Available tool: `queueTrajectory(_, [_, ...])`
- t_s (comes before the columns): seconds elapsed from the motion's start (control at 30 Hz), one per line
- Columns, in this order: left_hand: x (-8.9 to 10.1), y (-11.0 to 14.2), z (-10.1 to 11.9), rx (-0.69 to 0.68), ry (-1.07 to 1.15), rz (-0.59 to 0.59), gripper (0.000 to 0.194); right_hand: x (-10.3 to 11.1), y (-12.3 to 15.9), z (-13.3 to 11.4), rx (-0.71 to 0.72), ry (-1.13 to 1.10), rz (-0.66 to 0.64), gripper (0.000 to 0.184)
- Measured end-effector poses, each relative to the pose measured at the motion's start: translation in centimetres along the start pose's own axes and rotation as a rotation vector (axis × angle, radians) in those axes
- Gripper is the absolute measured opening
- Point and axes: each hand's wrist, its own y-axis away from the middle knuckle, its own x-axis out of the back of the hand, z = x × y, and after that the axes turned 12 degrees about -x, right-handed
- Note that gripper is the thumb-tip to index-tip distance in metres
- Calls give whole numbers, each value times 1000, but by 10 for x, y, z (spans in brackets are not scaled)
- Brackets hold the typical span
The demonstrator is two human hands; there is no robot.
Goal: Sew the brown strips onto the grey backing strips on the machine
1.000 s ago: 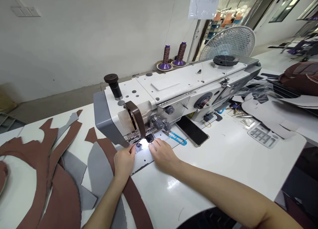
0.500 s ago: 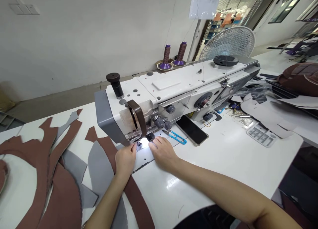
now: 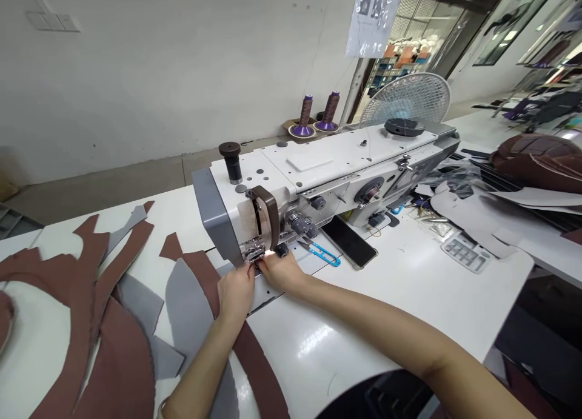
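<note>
A white and grey sewing machine (image 3: 327, 164) stands on the white table, its needle end towards the left. My left hand (image 3: 235, 290) is closed just left of the presser foot, thumb and forefinger pinched together. My right hand (image 3: 282, 272) reaches under the machine head from the right, its fingertips close to the needle and the left fingertips. Those fingers look closed too, partly hidden by the machine head; whatever they pinch is too small to make out. Blue-handled thread snips (image 3: 322, 251) lie right of my right hand, beside a black phone (image 3: 349, 242).
Brown cut pieces (image 3: 120, 358) and grey cut pieces (image 3: 188, 304) cover the left of the table. A calculator (image 3: 466, 254) and pale cut pieces (image 3: 464, 210) lie to the right. Two brown thread cones (image 3: 305, 117) and a fan (image 3: 407, 100) stand behind the machine.
My right hand has moved left and in under the machine head, up to the needle. My left hand stays pinched beside the presser foot. The view has shifted slightly.
</note>
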Motion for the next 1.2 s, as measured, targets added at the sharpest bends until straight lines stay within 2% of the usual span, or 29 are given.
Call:
queueTrajectory(0.13, [-1, 1, -1, -9, 19, 18, 29, -2, 1, -1, -13, -18, -4, 15])
queueTrajectory(0.2, [0, 5, -1, -16, 35, 68, 30, -1, 5, 1, -8, -23, 1, 13])
queueTrajectory(0.33, [5, 19, 1, -155, 255, 415, 33, 4, 22, 9, 102, -34, 8, 10])
queueTrajectory(0.4, [10, 23, 4, -146, 466, 517, 31, 5, 35, 13, 218, -36, -1, 10])
queueTrajectory(0.47, [16, 23, 7, 15, 693, 438, 25, 4, 49, 15, 349, -39, -24, 7])
queueTrajectory(0.53, [21, 20, 10, 249, 930, 218, 21, 1, 62, 15, 490, -41, -34, 6])
queueTrajectory(0.6, [25, 17, 10, 439, 1194, -5, 28, -1, 73, 14, 628, -40, 26, 10])
queueTrajectory(0.67, [28, 17, 9, 525, 1403, -97, 37, 1, 78, 14, 731, -25, 99, 15])
queueTrajectory(0.73, [31, 19, 8, 522, 1499, -85, 43, 6, 77, 20, 673, 32, 104, 17])
queueTrajectory(0.77, [33, 22, 7, 513, 1509, -67, 46, 10, 73, 26, 578, 74, 93, 16])
queueTrajectory(0.87, [39, 30, 5, 518, 1513, -50, 52, 24, 53, 50, 172, 203, 127, 19])
queueTrajectory(0.93, [43, 35, 5, 523, 1517, -80, 57, 30, 39, 69, -9, 265, 155, 26])
queueTrajectory(1.03, [48, 41, 4, 512, 1506, -137, 63, 33, 28, 87, -74, 331, 119, 26])
queueTrajectory(1.13, [48, 47, 0, 502, 1479, -157, 61, 34, 34, 91, -22, 363, 86, 25])
queueTrajectory(1.2, [46, 50, -1, 489, 1473, -148, 55, 34, 45, 87, 26, 364, 83, 31])
